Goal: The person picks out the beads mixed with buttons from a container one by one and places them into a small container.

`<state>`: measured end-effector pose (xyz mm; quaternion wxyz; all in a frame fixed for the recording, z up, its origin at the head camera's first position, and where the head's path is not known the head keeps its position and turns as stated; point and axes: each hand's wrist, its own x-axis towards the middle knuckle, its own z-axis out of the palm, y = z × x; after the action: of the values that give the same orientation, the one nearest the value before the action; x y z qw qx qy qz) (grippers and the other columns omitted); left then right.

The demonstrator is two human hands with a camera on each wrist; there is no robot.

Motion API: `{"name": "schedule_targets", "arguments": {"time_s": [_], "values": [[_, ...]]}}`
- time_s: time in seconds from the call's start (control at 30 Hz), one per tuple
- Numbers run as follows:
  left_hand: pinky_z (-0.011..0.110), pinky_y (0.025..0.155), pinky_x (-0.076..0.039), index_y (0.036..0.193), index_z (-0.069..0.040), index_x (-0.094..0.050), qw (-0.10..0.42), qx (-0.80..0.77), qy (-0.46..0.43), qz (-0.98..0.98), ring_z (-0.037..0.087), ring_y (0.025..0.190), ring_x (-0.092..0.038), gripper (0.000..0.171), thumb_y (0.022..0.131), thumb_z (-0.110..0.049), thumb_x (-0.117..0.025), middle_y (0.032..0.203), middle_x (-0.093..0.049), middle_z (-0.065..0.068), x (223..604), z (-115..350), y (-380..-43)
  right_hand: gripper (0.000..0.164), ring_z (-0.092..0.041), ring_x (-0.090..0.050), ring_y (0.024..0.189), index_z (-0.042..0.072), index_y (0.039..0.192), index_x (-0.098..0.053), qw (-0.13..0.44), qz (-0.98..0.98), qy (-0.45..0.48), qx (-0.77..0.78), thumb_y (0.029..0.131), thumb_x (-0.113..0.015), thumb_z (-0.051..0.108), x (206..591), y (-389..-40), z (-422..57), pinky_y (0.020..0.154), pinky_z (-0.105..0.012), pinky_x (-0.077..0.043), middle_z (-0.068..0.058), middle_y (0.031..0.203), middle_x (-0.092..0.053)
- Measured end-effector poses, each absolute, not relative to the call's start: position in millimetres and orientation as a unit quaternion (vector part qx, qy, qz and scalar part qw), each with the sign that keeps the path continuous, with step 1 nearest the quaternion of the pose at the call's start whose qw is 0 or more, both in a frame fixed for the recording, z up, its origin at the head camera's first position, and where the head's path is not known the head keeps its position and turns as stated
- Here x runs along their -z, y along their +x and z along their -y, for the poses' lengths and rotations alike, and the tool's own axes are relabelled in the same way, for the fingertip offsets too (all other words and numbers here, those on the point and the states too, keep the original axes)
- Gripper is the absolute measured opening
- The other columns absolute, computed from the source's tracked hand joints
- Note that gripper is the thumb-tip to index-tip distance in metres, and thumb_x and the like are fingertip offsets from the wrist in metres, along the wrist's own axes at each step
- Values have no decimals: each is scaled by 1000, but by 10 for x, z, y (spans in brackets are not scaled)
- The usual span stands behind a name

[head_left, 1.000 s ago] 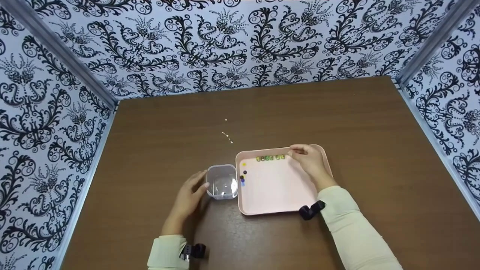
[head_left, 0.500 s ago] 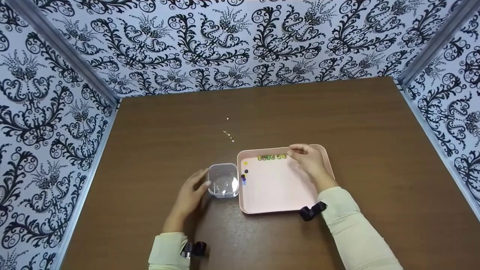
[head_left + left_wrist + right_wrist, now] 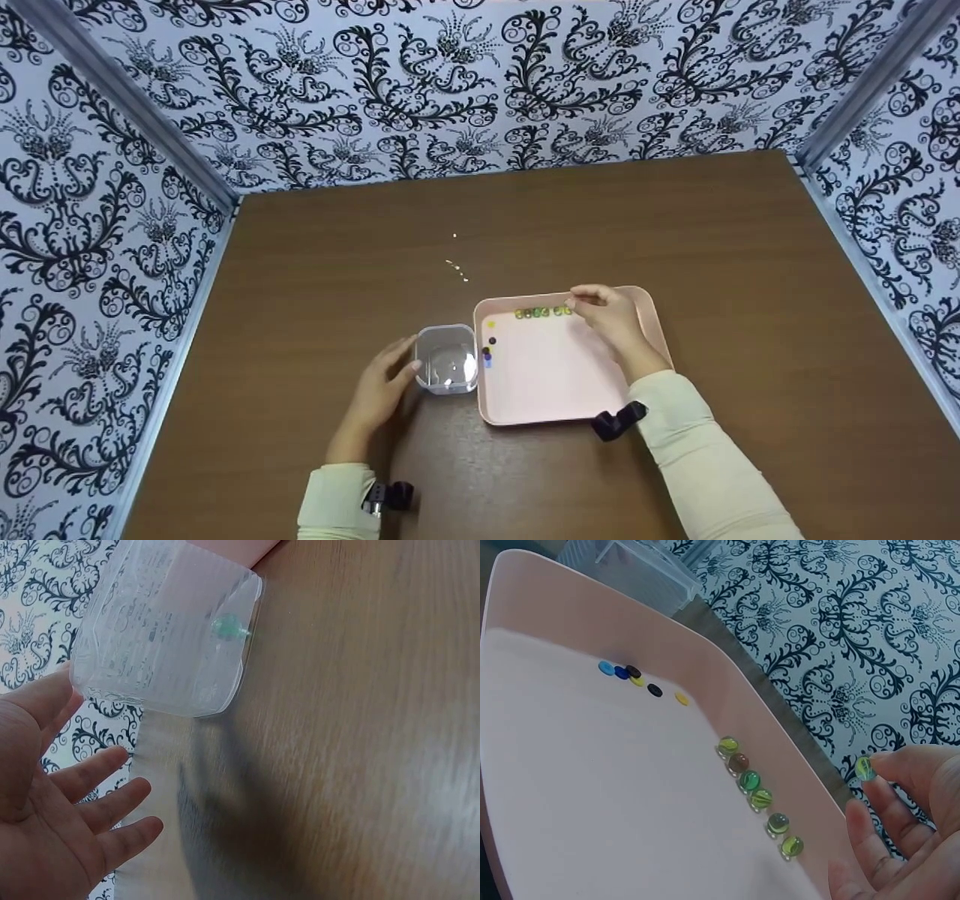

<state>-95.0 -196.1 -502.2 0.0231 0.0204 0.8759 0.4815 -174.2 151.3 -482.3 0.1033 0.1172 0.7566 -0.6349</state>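
Observation:
My right hand point(image 3: 611, 322) pinches a clear glass marble point(image 3: 865, 768) with a yellow-green swirl between thumb and fingertips, above the far side of the pink tray point(image 3: 555, 382). Below it, several marbles point(image 3: 750, 781) stand in a row along that tray wall. My left hand point(image 3: 381, 390) touches the left side of a clear plastic container point(image 3: 445, 360) with thumb and index finger, the other fingers spread and straight in the left wrist view. Through the container's wall shows a round green shape point(image 3: 227, 627), blurred.
Several small flat discs point(image 3: 634, 681), blue, yellow and dark, lie along the tray's left wall. The container stands right beside that wall. Small pale specks point(image 3: 457, 268) mark the brown table point(image 3: 330, 255) behind. Black-and-white patterned panels point(image 3: 450, 90) enclose the back and sides.
My right hand, still pinching the marble, has shifted slightly to the left over the tray's far side. The left hand and the container look unchanged.

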Motion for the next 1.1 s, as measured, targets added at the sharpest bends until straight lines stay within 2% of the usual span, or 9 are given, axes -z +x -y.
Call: {"name": "schedule_targets", "arguments": {"time_s": [0.2,0.47,0.73,0.97,1.1], "values": [[55,114,-24,135,-4,-56,25,-480,17,-877,41,135,-37,42,95,-15,-62,141,-48,25,5014,1966,-950,36,-9,-60,91,-2,122,-62,97,-762,116,629,90,-68,13,4823,-1761,-1446,87,-33,-51,-1,103,-66],[55,113,-25,134,-3,-57,21,-480,20,-877,41,134,-39,42,94,-15,-62,139,-49,25,5026,1959,-950,35,-5,-61,83,-7,120,-62,78,-758,101,639,88,-68,7,4803,-1767,-1366,80,-29,-52,-2,98,-68],[55,113,-25,134,-4,-56,22,-479,20,-877,41,135,-38,42,95,-16,-62,140,-48,25,5036,1960,-953,36,-4,-60,84,-7,118,-62,73,-757,102,642,85,-70,6,4774,-1763,-1281,74,-20,-51,1,94,-70],[56,114,-23,135,-4,-56,28,-491,9,-870,42,136,-35,42,94,-13,-62,142,-46,26,5024,1959,-941,33,-8,-60,83,-6,117,-63,80,-742,92,659,86,-67,2,4737,-1769,-1217,80,-30,-52,-3,97,-69],[55,114,-22,135,-3,-56,28,-489,8,-872,42,136,-36,42,94,-13,-62,142,-46,27,5023,1959,-942,30,-7,-61,81,-3,114,-65,74,-747,92,654,84,-68,3,4724,-1773,-1185,77,-28,-52,0,94,-70]]}}
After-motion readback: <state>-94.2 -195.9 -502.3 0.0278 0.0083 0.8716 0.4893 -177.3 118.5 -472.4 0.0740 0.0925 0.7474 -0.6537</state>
